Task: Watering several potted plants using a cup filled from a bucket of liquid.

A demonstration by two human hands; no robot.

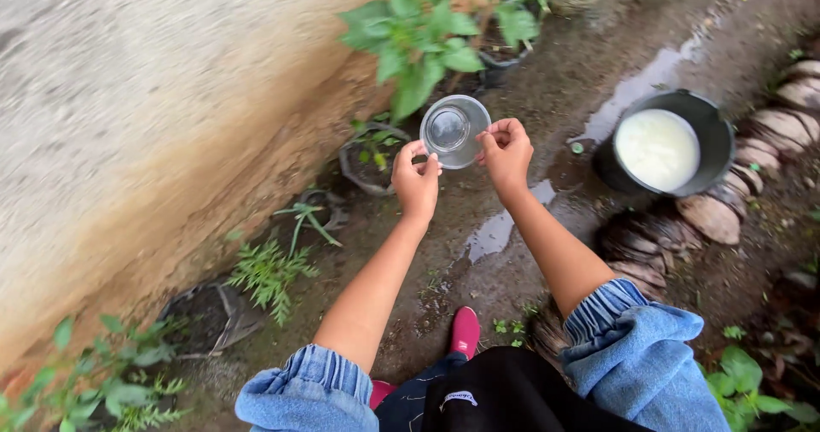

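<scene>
Clear plastic cup [454, 130] is pinched at its rim by the left hand [416, 182] and right hand [506, 151], near a black bucket [716, 141] of white liquid.

Bucket [713, 154] of white liquid – potted plants [418, 35]

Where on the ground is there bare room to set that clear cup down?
Bare wet ground lies open between the leafy plant and the black bucket, also by the puddle below the right hand. Crowded: potted plants along the wall, coconut husks on the right. Both hands hold the clear cup; left hand.
</scene>
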